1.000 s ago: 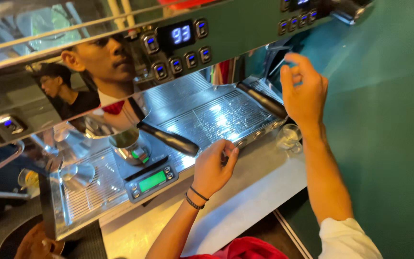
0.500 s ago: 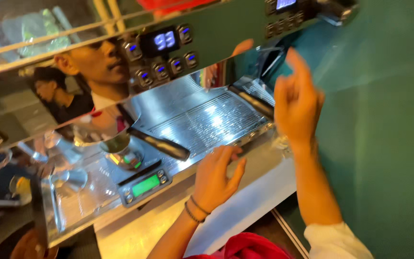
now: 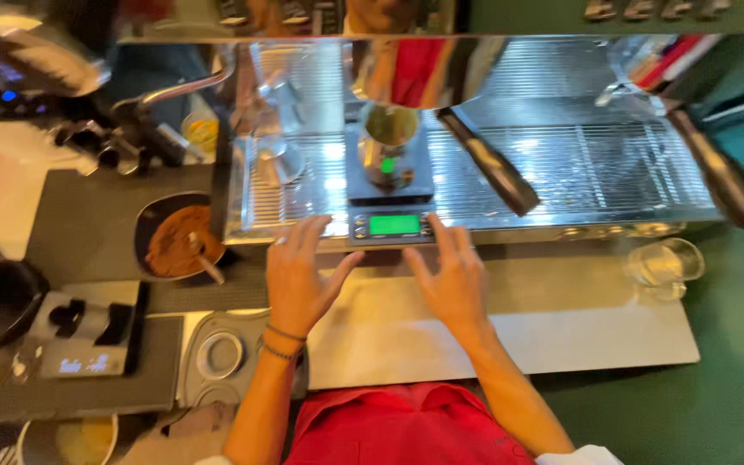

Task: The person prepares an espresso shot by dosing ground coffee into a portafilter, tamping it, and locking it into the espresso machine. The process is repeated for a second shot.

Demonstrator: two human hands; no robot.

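Both hands now hover open and empty at the front edge of the drip tray [image 3: 561, 185]: left hand [image 3: 299, 280], right hand [image 3: 449, 275]. A second ago the right was raised at the machine's far end. Between them one scale [image 3: 389, 194] carries one metal cup [image 3: 387, 142]; two portafilter handles [image 3: 488, 164] project beyond.

right hand [image 3: 451, 280] lowered, both hands at scale [image 3: 392, 226]
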